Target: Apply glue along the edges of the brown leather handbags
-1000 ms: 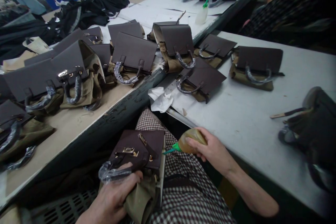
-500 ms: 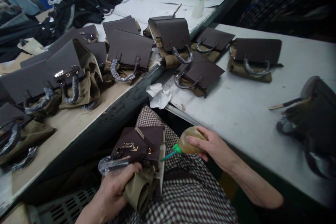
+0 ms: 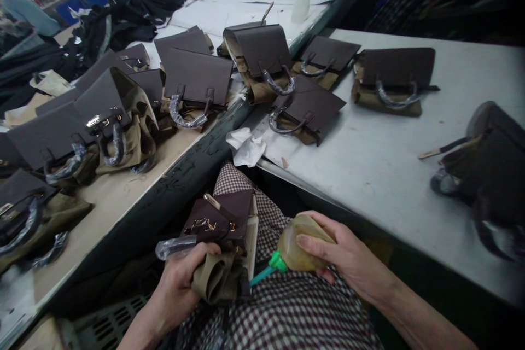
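Note:
On my lap rests a dark brown handbag with gold hardware, its handle wrapped in clear plastic and its olive lining bunched out. My left hand is closed around the handbag near the handle and lining. In my right hand is a soft squeeze bottle of yellowish liquid, with a green cap and a thin green nozzle. The nozzle tip meets or nearly meets the pale side edge of the handbag, low down; whether liquid comes out cannot be seen.
Several part-made brown handbags crowd the left bench. More lie on the white table, with a dark bag at its right. Crumpled white paper sits at the table corner. Another squeeze bottle stands farther back. A plastic crate is below left.
My right hand has lowered the squeeze bottle, and its nozzle has slid down along the handbag's side edge. My left hand still grips the handbag. The view has shifted slightly.

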A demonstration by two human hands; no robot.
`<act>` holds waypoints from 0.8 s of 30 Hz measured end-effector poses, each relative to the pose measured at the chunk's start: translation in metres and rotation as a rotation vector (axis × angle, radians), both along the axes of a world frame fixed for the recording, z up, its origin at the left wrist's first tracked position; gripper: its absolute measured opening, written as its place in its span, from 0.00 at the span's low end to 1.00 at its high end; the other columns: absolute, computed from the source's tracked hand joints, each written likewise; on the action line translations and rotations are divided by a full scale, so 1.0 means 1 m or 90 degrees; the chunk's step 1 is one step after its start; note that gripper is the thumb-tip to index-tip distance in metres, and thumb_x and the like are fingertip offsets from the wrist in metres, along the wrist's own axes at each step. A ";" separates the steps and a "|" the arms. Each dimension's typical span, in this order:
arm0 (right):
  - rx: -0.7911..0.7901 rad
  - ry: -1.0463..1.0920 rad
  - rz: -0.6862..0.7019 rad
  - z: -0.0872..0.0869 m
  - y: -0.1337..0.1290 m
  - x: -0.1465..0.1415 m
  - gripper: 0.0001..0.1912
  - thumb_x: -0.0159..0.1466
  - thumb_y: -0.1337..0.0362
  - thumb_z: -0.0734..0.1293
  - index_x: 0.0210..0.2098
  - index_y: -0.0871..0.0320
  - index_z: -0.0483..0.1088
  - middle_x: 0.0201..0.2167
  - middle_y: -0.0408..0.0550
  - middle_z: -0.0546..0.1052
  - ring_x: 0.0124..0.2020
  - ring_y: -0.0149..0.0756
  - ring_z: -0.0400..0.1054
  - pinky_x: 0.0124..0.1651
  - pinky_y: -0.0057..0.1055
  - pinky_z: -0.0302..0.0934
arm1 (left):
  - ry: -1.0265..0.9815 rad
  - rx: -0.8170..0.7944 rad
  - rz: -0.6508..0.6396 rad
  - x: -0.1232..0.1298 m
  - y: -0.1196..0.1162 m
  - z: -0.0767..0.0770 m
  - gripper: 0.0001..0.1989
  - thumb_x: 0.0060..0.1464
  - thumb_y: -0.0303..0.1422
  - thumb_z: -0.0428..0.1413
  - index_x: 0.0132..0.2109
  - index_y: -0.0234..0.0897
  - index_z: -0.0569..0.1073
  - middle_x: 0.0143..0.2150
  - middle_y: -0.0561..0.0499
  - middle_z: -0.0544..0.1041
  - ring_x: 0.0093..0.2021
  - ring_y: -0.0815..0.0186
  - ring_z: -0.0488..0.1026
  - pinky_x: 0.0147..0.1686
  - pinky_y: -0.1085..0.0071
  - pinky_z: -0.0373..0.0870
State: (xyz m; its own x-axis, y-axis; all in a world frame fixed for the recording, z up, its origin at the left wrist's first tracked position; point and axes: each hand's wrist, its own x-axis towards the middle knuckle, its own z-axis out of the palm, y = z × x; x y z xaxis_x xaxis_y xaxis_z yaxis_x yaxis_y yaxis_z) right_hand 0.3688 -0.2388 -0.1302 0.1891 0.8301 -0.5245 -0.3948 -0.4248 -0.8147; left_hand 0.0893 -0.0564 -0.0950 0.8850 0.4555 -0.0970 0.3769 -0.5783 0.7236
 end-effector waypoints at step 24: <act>-0.022 -0.185 -0.006 0.004 -0.005 0.011 0.27 0.65 0.42 0.71 0.53 0.52 0.66 0.35 0.42 0.75 0.24 0.32 0.64 0.21 0.28 0.61 | 0.009 -0.035 -0.002 0.006 -0.001 0.002 0.10 0.60 0.22 0.55 0.44 0.42 0.73 0.40 0.54 0.83 0.37 0.69 0.81 0.37 0.78 0.72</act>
